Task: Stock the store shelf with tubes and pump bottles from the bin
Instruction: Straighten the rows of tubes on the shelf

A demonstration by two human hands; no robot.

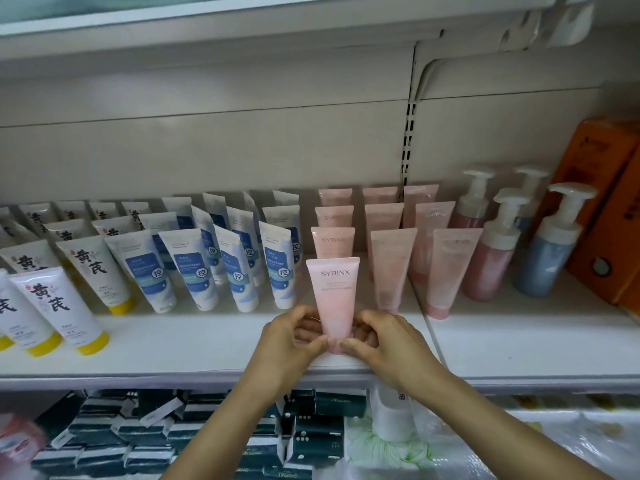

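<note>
White store shelf (pixel 194 344), frame centre: a left hand (pixel 291 336) and right hand (pixel 377 337) pinch the cap end of an upright pink SYRINX plastic tube (pixel 335 292) fronting a pink row, pump bottles (pixel 491 244) right.

Left hand (pixel 292 336) and right hand (pixel 381 337) pinch an upright pink tube (pixel 335 299) on the shelf (pixel 207 344).

Single view only, head-worn wide-angle. The scene is viewed forward and slightly downward from close in front of the white shelf (pixel 207 344), with its front edge crossing the lower frame. The shelf above is seen from below at top; the lower tier is seen at bottom. Straight lines are bowed at the margins.
</note>
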